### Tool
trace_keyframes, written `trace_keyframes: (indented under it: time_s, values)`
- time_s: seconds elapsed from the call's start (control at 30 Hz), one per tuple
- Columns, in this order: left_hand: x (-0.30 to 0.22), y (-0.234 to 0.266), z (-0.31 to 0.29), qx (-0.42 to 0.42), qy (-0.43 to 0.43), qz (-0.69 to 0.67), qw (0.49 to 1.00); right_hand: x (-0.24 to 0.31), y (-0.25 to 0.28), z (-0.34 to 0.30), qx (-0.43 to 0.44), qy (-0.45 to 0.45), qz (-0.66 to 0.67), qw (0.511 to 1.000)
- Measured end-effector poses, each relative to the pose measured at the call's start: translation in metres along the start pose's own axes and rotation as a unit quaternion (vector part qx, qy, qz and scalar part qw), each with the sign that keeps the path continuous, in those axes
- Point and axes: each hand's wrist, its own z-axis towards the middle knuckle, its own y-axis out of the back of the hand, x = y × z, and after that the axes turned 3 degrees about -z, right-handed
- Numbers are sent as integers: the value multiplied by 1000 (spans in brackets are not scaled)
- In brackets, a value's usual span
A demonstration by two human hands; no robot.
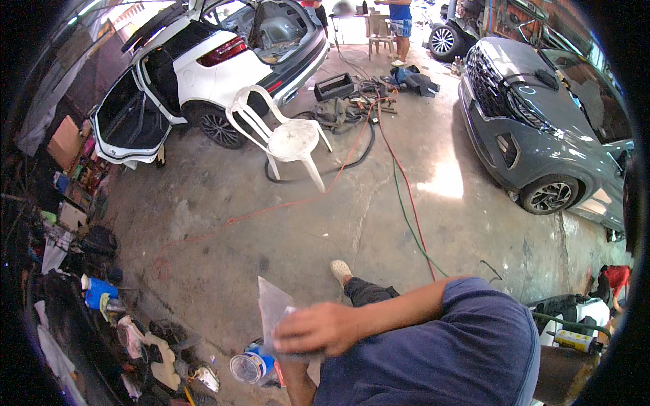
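Note:
My right hand (315, 329) reaches across my body, its fingers close together and slightly blurred over a thin, pale grey, pointed sheet (271, 303). It appears to grip the sheet's lower part; what the sheet is made of I cannot tell. Below it, my left forearm (299, 382) rises from the lower edge, and its hand is hidden behind the right hand and the sheet. Just left of that forearm are a clear round plastic container (245, 369) and a blue can partly covered by my hands.
A white plastic chair (292, 139) stands ahead, near a white car (217, 57) with open doors. Red and green hoses (406, 196) cross the concrete floor. A grey car (535, 115) is at right. Clutter lines the left, including a blue container (100, 292). Another person (401, 20) stands far back.

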Motion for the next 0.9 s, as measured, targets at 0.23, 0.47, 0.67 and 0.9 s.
trace_keyframes:
  time_s: [0.23,0.47,0.67,0.9]
  values:
    - [-14,-3,1,9,-32,82,996,-29,-2,0,-54,-130,-30,990]
    - [7,14,12,-7,-71,92,993,-34,-8,-1,-12,-30,-40,999]
    - [12,49,18,122,-48,78,988,-15,-19,2,-38,-18,40,998]
    - [4,-5,-10,12,-102,116,988,-37,-1,16,-110,-231,53,965]
